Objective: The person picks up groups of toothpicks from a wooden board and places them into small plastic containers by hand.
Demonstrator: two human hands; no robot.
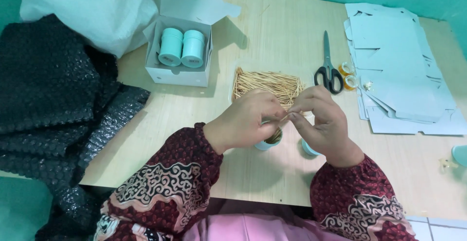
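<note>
Hands meet over the near edge of the table (272,173), patterned sleeves below them. The left hand (245,119) and right hand (323,124) are both pinched, fingertips together, on a small bunch of toothpicks (283,118) held between them. Just under the left hand stands a small teal tub (268,143), already holding sticks upright; a second teal piece (308,148), perhaps its lid, shows beneath the right wrist. By my reading, the step in hand is gathering and squaring a bunch before it goes into the tub. The next move calls for keeping the sticks parallel and tipping them end-down into the narrow mouth without splaying.

Just beyond the hands lies the loose pile (267,84) of toothpicks. Scissors (329,70) rest to its right, tape rolls (347,75) touching the handles, then a stack of flat box blanks (399,65). Farther left, an open box (180,56) holds two closed teal tubs. Black bubble wrap (53,100) covers the left side.
</note>
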